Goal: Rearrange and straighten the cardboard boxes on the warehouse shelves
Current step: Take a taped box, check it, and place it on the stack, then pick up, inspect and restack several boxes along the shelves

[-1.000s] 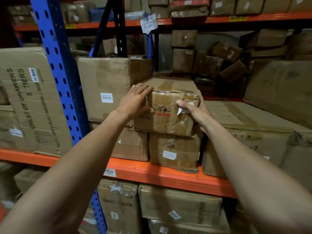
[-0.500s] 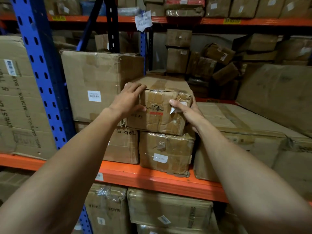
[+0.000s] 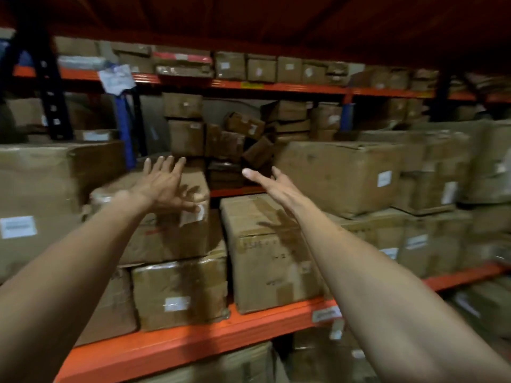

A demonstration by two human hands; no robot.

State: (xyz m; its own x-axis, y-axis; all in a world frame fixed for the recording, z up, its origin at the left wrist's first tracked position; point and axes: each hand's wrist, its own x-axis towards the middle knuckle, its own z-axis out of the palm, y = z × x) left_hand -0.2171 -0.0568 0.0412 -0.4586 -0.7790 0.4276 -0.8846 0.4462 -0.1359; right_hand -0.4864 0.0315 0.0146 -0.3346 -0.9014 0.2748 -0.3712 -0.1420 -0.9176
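Observation:
A small taped cardboard box (image 3: 166, 233) sits on top of a plastic-wrapped box (image 3: 179, 294) on the orange shelf. My left hand (image 3: 163, 183) hovers above its top with fingers spread, holding nothing. My right hand (image 3: 273, 186) is open too, raised over the long box (image 3: 265, 258) to the right, palm turned inward. Neither hand grips a box. The picture is blurred by motion.
An orange shelf beam (image 3: 193, 335) runs across the front. A large box (image 3: 36, 200) stands at the left and another large box (image 3: 340, 172) at the right. Tumbled small boxes (image 3: 243, 134) lie at the back. A blue upright (image 3: 124, 128) rises behind.
Both hands have let go of the small taped box and lifted with fingers spread. The view has swung right and up, so the shelf contents shifted left.

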